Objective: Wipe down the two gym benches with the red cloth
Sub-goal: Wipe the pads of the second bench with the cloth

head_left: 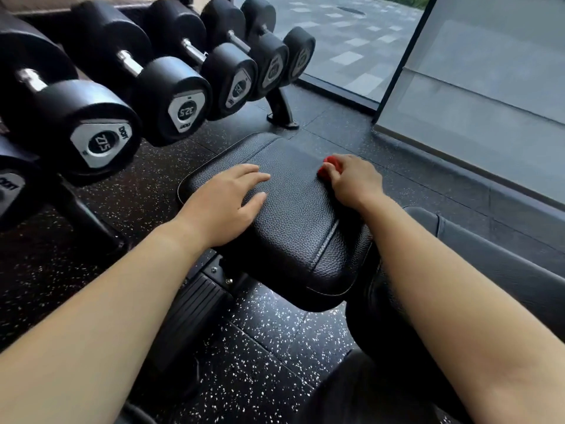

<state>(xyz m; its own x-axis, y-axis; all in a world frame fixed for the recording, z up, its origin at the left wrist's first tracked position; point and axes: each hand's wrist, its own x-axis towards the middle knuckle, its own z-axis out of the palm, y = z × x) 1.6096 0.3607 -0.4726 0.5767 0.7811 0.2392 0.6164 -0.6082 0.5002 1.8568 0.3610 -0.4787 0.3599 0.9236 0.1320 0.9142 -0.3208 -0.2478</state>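
the dumbbells [101, 123] sit on their rack at far left, no part of this job. next comes my left hand [226, 200], laid flat on the black bench pad [293, 228], fingers straight and spread, holding nothing; i judge it only steadies me. the pad is dry-looking pebbled leather, and no streak or sheen tells me which parts are already wiped, so i cannot say how much of it is done. at its far right edge is the red cloth [327, 168], bunched small and pressed to the pad, with my right hand [353, 180] curled over it, fingers closed round the wad so only a bit of red shows. i take this as the middle of wiping this first bench: the cloth is at one edge, with the near end and the left side apparently still to cover. further right, past my forearm, lies a grey padded surface [489, 252], perhaps the second bench; nothing touches it, so it looks still to do.
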